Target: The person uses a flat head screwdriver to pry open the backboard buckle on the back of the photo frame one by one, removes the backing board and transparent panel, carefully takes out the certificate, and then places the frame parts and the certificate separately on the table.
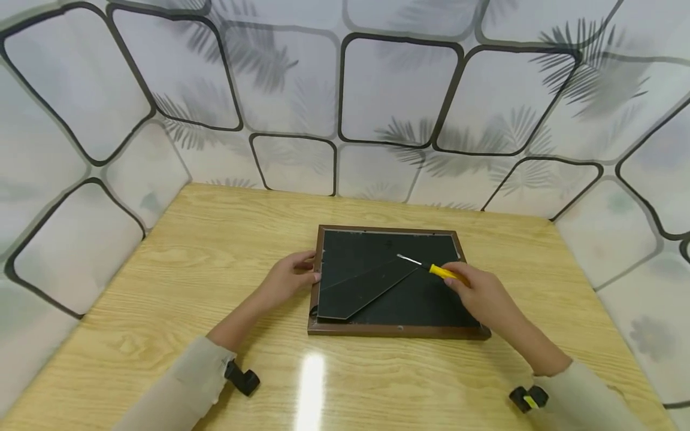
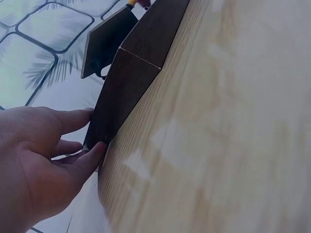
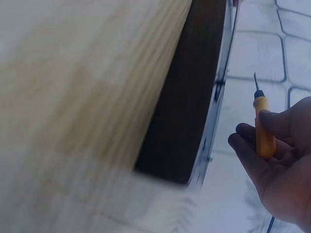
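A brown picture frame (image 1: 356,329) lies with its black backing (image 1: 393,245) facing up. A flat black stand leg (image 1: 358,293) runs slantwise across that backing; in the left wrist view the leg (image 2: 104,41) stands raised off it. My left hand (image 1: 288,275) holds the frame's left edge, thumb and fingers against the brown rim (image 2: 126,73). A yellow-handled screwdriver (image 1: 443,272) is held in my right hand (image 1: 485,296), its metal shaft pointing left over the backing. In the right wrist view, my thumb and fingers grip the screwdriver's handle (image 3: 262,126), clear of the rim.
The frame lies on a light wood-grain table (image 1: 215,239). Behind and at both sides rises a pale wall covering (image 1: 399,90) with dark outlines and leaf shapes. Black devices (image 1: 242,378) are worn at both wrists.
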The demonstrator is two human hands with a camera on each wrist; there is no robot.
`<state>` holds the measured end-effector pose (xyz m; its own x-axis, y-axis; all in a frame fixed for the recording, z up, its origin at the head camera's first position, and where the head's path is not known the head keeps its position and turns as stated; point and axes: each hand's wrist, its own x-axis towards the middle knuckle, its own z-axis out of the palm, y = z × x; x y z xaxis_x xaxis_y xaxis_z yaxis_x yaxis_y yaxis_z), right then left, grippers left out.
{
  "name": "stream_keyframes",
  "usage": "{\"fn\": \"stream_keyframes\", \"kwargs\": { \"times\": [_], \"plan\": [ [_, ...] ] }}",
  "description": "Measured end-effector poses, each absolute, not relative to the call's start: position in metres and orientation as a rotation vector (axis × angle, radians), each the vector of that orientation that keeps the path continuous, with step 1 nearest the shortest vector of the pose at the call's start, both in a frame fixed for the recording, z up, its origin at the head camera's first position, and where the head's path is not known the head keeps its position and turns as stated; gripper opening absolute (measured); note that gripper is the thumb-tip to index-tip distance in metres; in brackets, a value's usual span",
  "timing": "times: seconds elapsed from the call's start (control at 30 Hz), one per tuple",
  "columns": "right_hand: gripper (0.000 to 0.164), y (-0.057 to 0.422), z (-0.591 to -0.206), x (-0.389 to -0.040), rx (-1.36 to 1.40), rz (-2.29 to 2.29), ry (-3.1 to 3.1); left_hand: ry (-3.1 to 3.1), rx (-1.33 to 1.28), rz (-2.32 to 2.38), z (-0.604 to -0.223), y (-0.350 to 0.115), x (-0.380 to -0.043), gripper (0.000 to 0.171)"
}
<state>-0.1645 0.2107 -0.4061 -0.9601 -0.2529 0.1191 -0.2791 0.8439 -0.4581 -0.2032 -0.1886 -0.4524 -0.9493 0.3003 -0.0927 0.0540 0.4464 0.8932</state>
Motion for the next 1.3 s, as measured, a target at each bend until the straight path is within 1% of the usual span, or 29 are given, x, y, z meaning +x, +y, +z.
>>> {"fn": "stream_keyframes", "kwargs": {
  "times": [0.27, 0.43, 0.73, 1.3],
  "plan": [
    [0.027, 0.155, -0.411, -0.192, 0.64, 0.821, -2.995, 2.455, 0.301, 1.524, -0.452, -0.187, -0.202, 0.064],
    [0.028, 0.133, -0.415, -0.203, 0.723, 0.822, -3.007, 2.468, 0.284, 1.518, -0.451, -0.186, -0.202, 0.064],
    [0.028, 0.112, -0.419, -0.212, 0.749, 0.78, -3.023, 2.48, 0.284, 1.51, -0.45, -0.185, -0.201, 0.063],
    [0.029, 0.09, -0.419, -0.223, 0.876, 0.711, -3.0, 2.439, 0.296, 1.541, -0.449, -0.187, -0.201, 0.063]
  ]
}}
